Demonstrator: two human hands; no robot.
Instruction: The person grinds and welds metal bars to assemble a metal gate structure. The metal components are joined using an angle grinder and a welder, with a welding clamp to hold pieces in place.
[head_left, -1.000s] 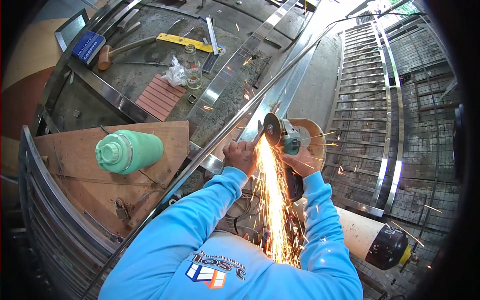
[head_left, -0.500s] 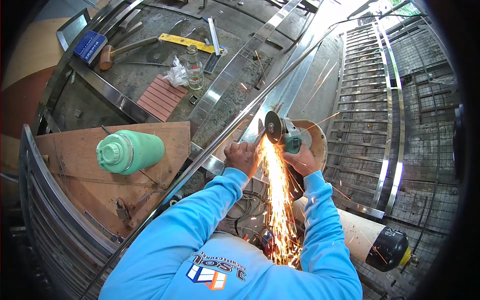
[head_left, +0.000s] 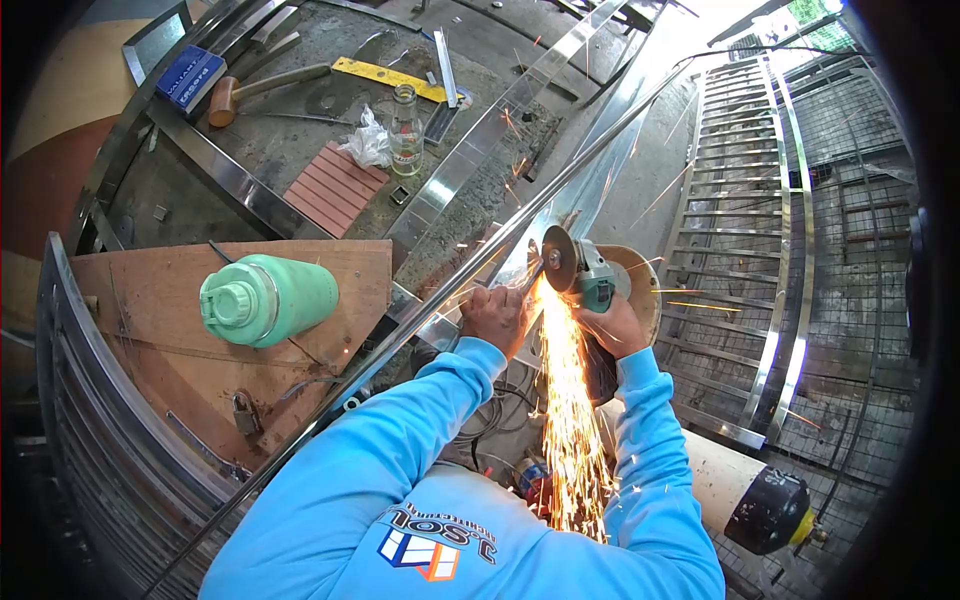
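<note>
My right hand point(head_left: 615, 326) is wrapped round the body of an angle grinder point(head_left: 597, 280), whose dark disc point(head_left: 559, 258) faces left. In my left hand point(head_left: 494, 318), closed just left of the disc, is a small metal piece point(head_left: 534, 280); its exact kind is too small to tell. Where disc and metal meet, a bright stream of sparks point(head_left: 566, 400) pours down towards my body, between my forearms. Behind both hands runs a broad shiny metal length point(head_left: 590, 190).
A green bottle point(head_left: 270, 300) and a padlock point(head_left: 245, 413) rest on the wooden board point(head_left: 350, 262) at left. Farther back are a mallet point(head_left: 222, 102), a glass bottle point(head_left: 406, 135) and a yellow level point(head_left: 390, 80). A slatted metal frame point(head_left: 735, 225) and a gas cylinder point(head_left: 710, 465) are at right. A long tube point(head_left: 560, 180) crosses diagonally.
The whole view has shifted slightly, with the bench items now a little farther right. Both hands keep their grips, and sparks still stream down from the disc.
</note>
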